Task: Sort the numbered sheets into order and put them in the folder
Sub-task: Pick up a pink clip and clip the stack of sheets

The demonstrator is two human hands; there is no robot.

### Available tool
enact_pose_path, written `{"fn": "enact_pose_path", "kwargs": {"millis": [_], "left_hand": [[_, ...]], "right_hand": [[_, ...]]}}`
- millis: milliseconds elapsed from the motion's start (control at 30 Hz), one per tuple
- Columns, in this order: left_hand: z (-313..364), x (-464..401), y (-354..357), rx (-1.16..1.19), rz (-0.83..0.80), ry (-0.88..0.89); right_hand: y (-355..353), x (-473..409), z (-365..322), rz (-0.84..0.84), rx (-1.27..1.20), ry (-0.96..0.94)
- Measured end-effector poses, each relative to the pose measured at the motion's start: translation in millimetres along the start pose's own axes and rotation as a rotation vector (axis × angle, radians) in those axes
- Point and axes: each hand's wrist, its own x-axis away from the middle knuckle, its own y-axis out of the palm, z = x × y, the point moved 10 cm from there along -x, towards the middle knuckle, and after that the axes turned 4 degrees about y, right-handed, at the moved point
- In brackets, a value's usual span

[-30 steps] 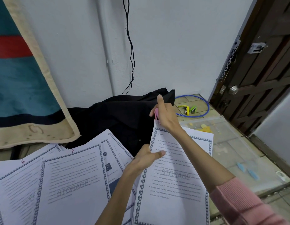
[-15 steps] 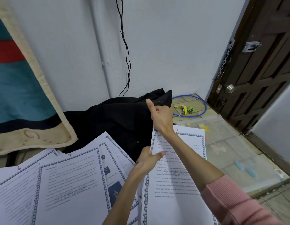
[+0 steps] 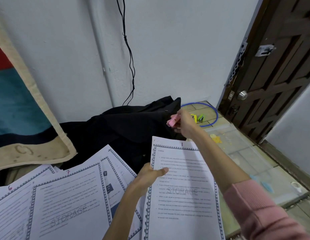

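My left hand [image 3: 149,176] grips the left edge of a stack of printed sheets [image 3: 183,191] whose top page carries a red 1. My right hand [image 3: 184,124] is raised above the stack's top edge and pinches a small pink stapler [image 3: 173,120]. To the left lie more bordered sheets fanned out, one marked 7 [image 3: 69,201] and one marked 6 [image 3: 10,203]. A clear plastic folder [image 3: 237,144] lies flat on the tiled floor to the right, partly under my right arm.
A black garment [image 3: 119,129] is heaped against the white wall behind the sheets. A blue hoop [image 3: 214,116] with a yellow and a green stapler [image 3: 201,118] inside lies near the dark wooden door [image 3: 275,75]. A blue-and-beige mat [image 3: 20,110] leans at the left.
My right hand has lifted off the stack's top left corner and moved up and right, and the pink stapler shows in it again. The left hand keeps its hold on the sheets.
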Motion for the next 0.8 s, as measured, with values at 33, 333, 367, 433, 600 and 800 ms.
{"fn": "enact_pose_path", "kwargs": {"millis": [33,333,367,433,600,800], "left_hand": [[-3,-1,-2,0.009,-0.006,-0.010],[-17,-12,-12,0.027,-0.025,-0.066],[-19,-13,-13,0.033,-0.022,-0.073],[-21,-14,-16,0.044,-0.020,-0.087],[-26,-17,-23,0.061,0.000,-0.111],[-27,-16,-23,0.044,-0.011,-0.121]], "right_hand": [[-14,-10,-2,0.037,-0.029,-0.016],[-82,-59,14,0.374,0.494,-0.302],[-83,-60,14,0.384,0.491,-0.338],[-81,-63,16,0.406,0.563,-0.378],[-77,-81,20,0.456,0.855,-0.285],[-77,-76,29,0.495,0.988,-0.212]]}}
